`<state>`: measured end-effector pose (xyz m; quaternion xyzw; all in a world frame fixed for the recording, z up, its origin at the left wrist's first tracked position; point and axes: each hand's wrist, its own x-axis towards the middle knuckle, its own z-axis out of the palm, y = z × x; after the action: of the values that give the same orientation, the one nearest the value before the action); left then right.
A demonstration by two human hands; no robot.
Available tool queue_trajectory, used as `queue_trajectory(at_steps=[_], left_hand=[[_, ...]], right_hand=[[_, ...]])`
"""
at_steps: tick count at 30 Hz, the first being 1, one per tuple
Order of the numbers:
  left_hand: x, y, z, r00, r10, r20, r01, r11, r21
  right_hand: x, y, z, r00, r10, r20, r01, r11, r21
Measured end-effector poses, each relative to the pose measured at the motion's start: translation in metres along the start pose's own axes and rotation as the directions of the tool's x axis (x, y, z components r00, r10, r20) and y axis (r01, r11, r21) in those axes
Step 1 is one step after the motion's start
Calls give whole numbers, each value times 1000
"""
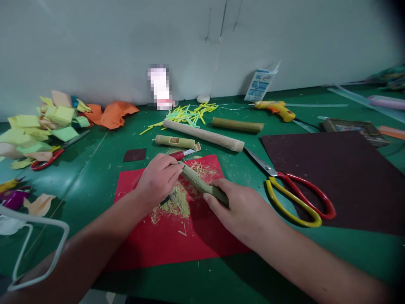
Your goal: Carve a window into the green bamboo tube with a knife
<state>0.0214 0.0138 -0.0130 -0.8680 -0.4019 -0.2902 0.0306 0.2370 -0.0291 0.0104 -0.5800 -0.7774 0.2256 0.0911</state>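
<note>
My right hand (236,200) is wrapped around the near end of a greenish bamboo stick (199,180), which slants away to the left. At its far end, the closed fingers of my left hand (161,175) press against the stick; whether they also hold a small tool is hidden. Beneath lies a red sheet (145,245) strewn with pale shavings (179,202). Part of a dark object shows under my left palm, too covered to name. Just beyond my left fingers rests a red-handled knife (183,154), its blade pointing right.
Behind are a notched bamboo piece (175,141), a pale stick (205,136), a bamboo length (237,125) and cut straws (190,114). Scissors (291,190) lie open at right by a dark sheet (332,169); a glue gun (275,109) sits beyond. Folded paper (38,131) fills the left.
</note>
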Motion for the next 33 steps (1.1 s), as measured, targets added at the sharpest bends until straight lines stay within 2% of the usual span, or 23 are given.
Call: queue_trajectory(at_steps=[6,10,15,18,22,27,31,33], left_hand=[[0,-4,0,999,-28,-20,29,999,31],[-1,-4,-5,998,-44,-54,47,997,61],[-3,-4,-4,995,-85,-58,89,993,71],[-7,4,0,996,-81,-48,83,996,32],[-10,14,1,1000,4,-1,-4,998,-67],[-9,7,-2,999,-25,-41,27,999,35],[-9,9,-2,1000,27,11,-26,999,-45],[-9,9,-2,1000,9,-2,-9,1000,-21]], right_hand=[[-3,5,2,997,-12,-78,8,998,-55],[-3,5,0,993,-53,-104,57,998,35],[-1,2,2,999,-24,-24,28,985,172],[-1,2,7,1000,8,0,-7,988,154],[-3,2,13,1000,2,25,-5,993,117],[-5,1,14,999,16,38,-20,995,102],[-6,0,15,999,-8,31,5,996,89],[-6,0,15,999,6,35,-9,996,87]])
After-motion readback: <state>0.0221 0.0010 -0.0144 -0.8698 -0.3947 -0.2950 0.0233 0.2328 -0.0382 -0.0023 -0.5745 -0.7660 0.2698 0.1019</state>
